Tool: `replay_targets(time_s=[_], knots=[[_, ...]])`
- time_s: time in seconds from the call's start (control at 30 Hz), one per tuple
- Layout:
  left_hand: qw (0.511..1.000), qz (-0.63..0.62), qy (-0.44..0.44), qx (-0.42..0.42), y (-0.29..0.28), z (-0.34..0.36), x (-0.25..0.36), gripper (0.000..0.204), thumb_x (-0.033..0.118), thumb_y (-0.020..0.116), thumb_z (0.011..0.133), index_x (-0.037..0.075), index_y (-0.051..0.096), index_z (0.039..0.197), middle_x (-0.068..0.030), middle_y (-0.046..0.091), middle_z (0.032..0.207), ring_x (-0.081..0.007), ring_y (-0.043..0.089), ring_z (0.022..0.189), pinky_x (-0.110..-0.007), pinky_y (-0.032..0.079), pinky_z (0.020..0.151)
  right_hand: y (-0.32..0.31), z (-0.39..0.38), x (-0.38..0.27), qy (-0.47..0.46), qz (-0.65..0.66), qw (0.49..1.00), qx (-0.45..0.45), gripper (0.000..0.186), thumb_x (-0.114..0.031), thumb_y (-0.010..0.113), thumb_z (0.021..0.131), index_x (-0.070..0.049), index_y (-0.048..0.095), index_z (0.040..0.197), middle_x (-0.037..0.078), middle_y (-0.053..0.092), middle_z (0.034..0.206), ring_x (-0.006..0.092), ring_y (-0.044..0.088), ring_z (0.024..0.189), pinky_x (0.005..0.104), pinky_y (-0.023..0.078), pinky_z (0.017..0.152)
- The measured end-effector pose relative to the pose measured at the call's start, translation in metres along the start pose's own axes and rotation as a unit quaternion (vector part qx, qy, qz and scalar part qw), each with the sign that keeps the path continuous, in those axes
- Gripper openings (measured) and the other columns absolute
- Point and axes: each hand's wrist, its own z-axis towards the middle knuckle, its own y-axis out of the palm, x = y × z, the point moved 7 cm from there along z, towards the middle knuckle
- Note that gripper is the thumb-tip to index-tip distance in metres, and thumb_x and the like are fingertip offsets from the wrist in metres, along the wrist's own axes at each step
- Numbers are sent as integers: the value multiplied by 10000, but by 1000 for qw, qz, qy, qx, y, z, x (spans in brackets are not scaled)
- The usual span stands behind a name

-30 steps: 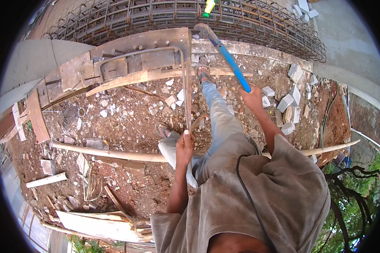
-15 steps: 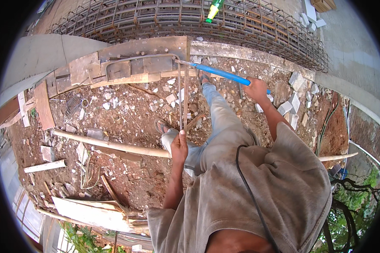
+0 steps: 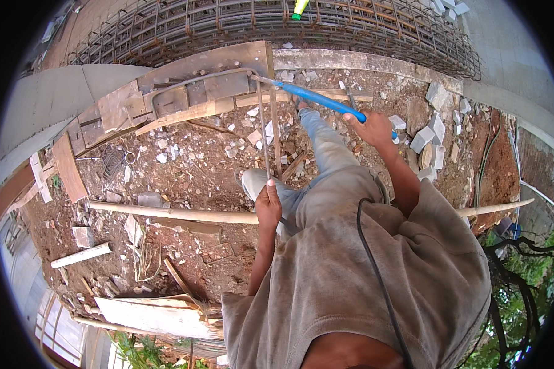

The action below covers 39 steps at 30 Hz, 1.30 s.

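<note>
My left hand (image 3: 268, 206) is closed round the lower end of a thin bent steel bar (image 3: 262, 132). From there the bar runs away from me, turns a corner on a wooden work board (image 3: 246, 55), and continues left to another bend. In my right hand (image 3: 374, 130) is the blue handle of a bar-bending tool (image 3: 320, 99). The tool's metal head meets the bar at its right-hand corner. Short metal pegs (image 3: 194, 74) stick up from the board beside the bar. My fingers partly hide the handle's near end.
Long rebar cages (image 3: 289, 31) lie beyond the board. A bamboo pole (image 3: 172, 213) crosses the rubble-strewn ground behind my legs. White broken blocks (image 3: 436, 129) sit at the right, a coil of wire (image 3: 114, 163) at the left. Pale sheets (image 3: 154, 315) lie at the lower left.
The view has shifted, so the board and cages sit higher in the picture. The tool's handle slants slightly more toward me. My left foot has drawn back; both hands keep their holds.
</note>
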Motion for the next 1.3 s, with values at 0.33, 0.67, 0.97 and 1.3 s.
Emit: replay_targets(time_s=[0.33,0.67,0.97,1.3], knots=[[993,38,68,-87,-22,32,-10,587,470,384,1067,27,435,685,-8,373,584,-115,357,559,-331,325,503,7,-41,-14,99,-20,990,94,831,-874,483,762,-93,751,849,172,674,658,382,690,664,483,527,621],[988,19,51,-147,-32,43,-25,570,466,388,1067,40,479,698,9,392,570,-106,384,534,-314,348,497,14,-50,-19,123,-14,985,122,819,-881,488,750,-109,756,802,176,670,648,373,689,657,482,524,613],[985,-137,3,-104,12,12,-16,511,451,427,1057,70,476,721,-16,421,557,-125,410,466,-300,329,446,-21,-11,-6,-7,-9,995,99,651,-738,621,793,-99,744,768,154,673,655,349,670,643,450,516,618],[984,-10,105,142,13,-43,58,443,328,443,1064,-10,577,811,-222,543,634,-382,505,521,-433,436,524,14,-26,-187,-180,570,754,-272,548,-393,555,1014,37,519,1352,191,679,1168,234,680,1028,375,549,904]])
